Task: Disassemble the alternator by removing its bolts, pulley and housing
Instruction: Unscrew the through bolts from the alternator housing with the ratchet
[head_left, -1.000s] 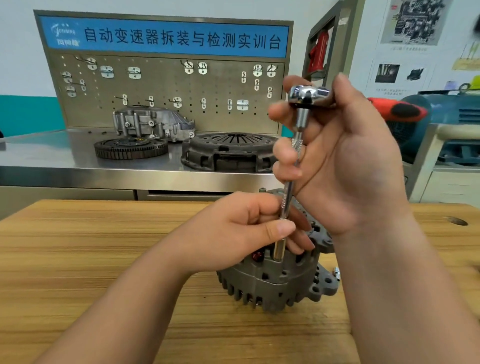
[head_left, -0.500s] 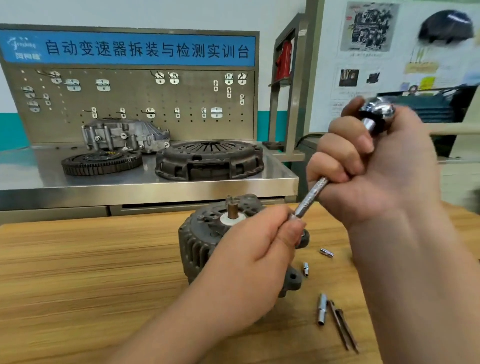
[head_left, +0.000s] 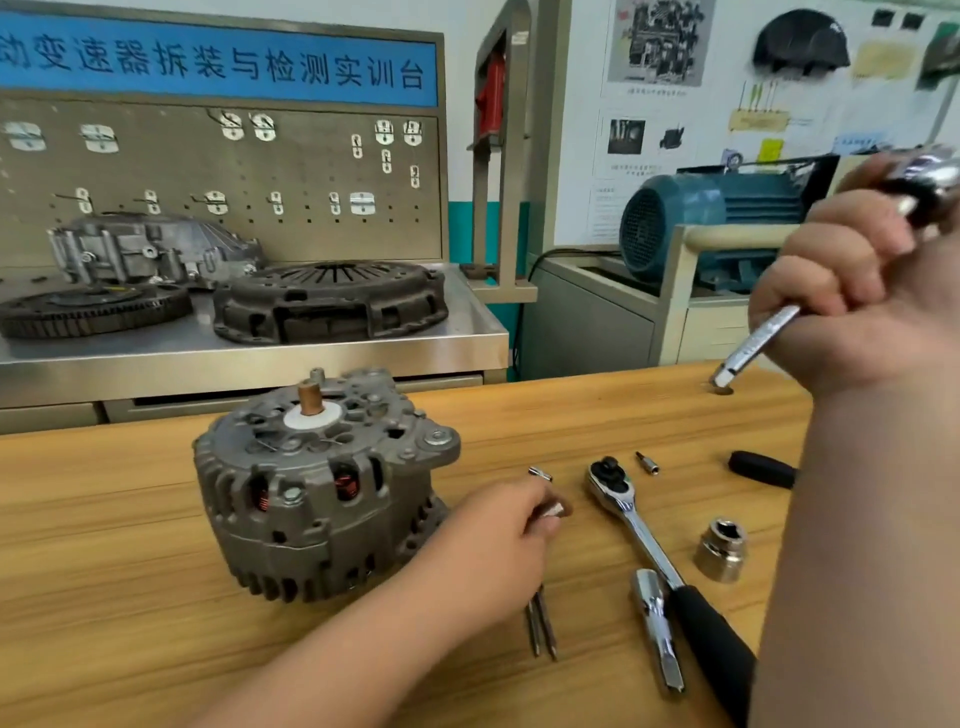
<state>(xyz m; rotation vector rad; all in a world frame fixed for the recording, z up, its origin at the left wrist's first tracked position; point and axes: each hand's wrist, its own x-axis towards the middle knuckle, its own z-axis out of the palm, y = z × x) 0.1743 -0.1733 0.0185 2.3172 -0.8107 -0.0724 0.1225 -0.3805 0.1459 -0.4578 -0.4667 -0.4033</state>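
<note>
The alternator (head_left: 322, 483) stood on the wooden worktop (head_left: 104, 597), left of centre, shaft end up, its housing halves seemingly still joined. The left hand (head_left: 493, 540) rested just beside its right flank, fingers closed around a small metal piece (head_left: 553, 510), apparently a bolt or socket; which could not be told. The right hand (head_left: 857, 306) was raised over the worktop's far right edge, gripping a ratchet with extension bar (head_left: 753, 343), the bar's square tip bare.

A second ratchet (head_left: 639, 525), a large socket (head_left: 722, 553), a long socket (head_left: 657, 623), two thin rods (head_left: 540, 623) and two small loose pieces (head_left: 540, 474) (head_left: 648, 462) lay right of the alternator.

Judgement: the step appeared to be setting down a removed part. It would be done well by placing it with the loose pieces, clear of the edge so it cannot roll off, then seating the socket squarely before the next bolt.

Legible writing: the blue sign (head_left: 223, 67) on the rear bench read "变速器拆装与检测实训台", cut off at left. Wall poster text was too small to read.
</note>
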